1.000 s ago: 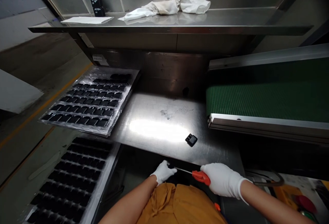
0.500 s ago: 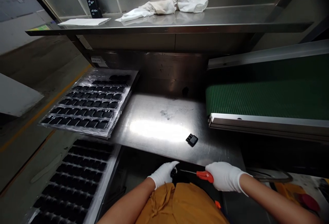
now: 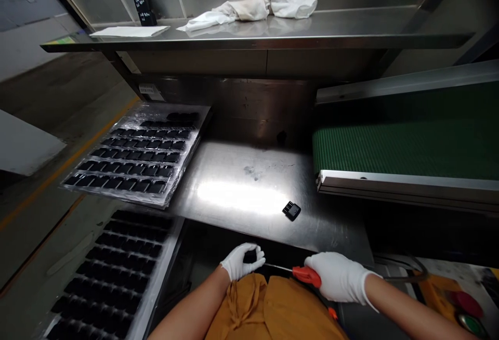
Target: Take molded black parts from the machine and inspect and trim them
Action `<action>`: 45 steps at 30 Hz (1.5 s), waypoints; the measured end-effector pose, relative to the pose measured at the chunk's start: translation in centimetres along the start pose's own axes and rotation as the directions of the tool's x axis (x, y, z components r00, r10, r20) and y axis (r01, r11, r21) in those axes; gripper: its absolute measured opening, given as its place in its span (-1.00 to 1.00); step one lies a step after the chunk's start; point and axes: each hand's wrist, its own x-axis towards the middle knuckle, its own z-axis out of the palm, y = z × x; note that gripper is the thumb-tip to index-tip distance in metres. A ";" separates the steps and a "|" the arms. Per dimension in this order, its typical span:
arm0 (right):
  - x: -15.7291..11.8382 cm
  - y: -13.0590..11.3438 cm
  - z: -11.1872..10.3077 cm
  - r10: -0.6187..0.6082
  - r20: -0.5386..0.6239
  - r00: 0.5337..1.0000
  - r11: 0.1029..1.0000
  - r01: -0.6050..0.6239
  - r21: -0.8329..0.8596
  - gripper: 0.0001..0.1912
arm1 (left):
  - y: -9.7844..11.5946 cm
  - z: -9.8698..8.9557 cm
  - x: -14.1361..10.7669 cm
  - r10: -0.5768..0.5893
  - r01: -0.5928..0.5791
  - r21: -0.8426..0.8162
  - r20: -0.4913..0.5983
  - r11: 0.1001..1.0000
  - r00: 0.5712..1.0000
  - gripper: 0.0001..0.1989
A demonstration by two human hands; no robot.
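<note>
Stainless steel bench (image 3: 234,184) below; in my head view, the white-gloved left hand (image 3: 240,263) pinches a small black part (image 3: 251,256) while the right hand (image 3: 337,277) clenches a red-handled screwdriver (image 3: 306,276). One slip could jab the left hand.

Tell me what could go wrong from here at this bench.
The screwdriver in the right hand points at the left hand, so a slip might jab that hand or scratch the small dark part it seems to pinch. The loose black part lying on the steel bench could get knocked off or mixed up.
</note>
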 end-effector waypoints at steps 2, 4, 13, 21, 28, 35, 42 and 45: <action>0.2 0.1 0.2 0.008 -0.018 1.000 1.000 -0.008 -0.012 -0.79 | 0.2 -0.3 -0.4 -0.064 0.066 -0.106 0.019 0.992 0.998 -0.89; 0.4 0.3 0.4 0.030 -0.046 0.999 0.999 -0.031 -0.025 -0.79 | 0.3 -0.5 -0.7 -0.087 0.092 -0.187 0.037 0.978 0.996 -0.87; 0.6 -0.1 1.2 -0.017 -0.051 0.999 1.000 0.015 -0.025 -0.80 | 0.3 -0.3 -0.8 -0.111 0.097 -0.409 -0.013 0.907 0.994 -0.86; 0.6 -0.3 1.5 -0.028 -0.051 0.998 0.999 0.026 -0.033 -0.80 | -0.5 -0.3 -1.1 -0.027 0.007 -0.363 -0.049 0.932 0.998 -0.84; 0.4 0.4 1.5 -0.088 -0.113 0.990 0.972 0.110 0.208 -0.89 | -0.4 0.5 -3.0 0.153 -0.130 -0.264 0.066 0.956 0.986 -0.83; -1.5 0.5 -1.3 -0.130 -0.206 0.970 0.947 0.183 0.263 -0.73 | 2.7 0.3 -8.4 0.286 -0.275 -0.087 0.170 0.958 0.943 -0.60; -1.8 -0.5 -2.0 -0.107 -0.258 0.960 0.962 0.166 0.217 -0.68 | 4.9 4.1 -12.3 0.356 -0.328 -0.151 0.228 0.932 0.906 -0.53; -2.2 -0.6 -2.0 -0.139 -0.277 0.951 0.957 0.201 0.210 -0.75 | 4.8 4.9 -12.5 0.309 -0.245 -0.242 0.277 0.939 0.910 -0.59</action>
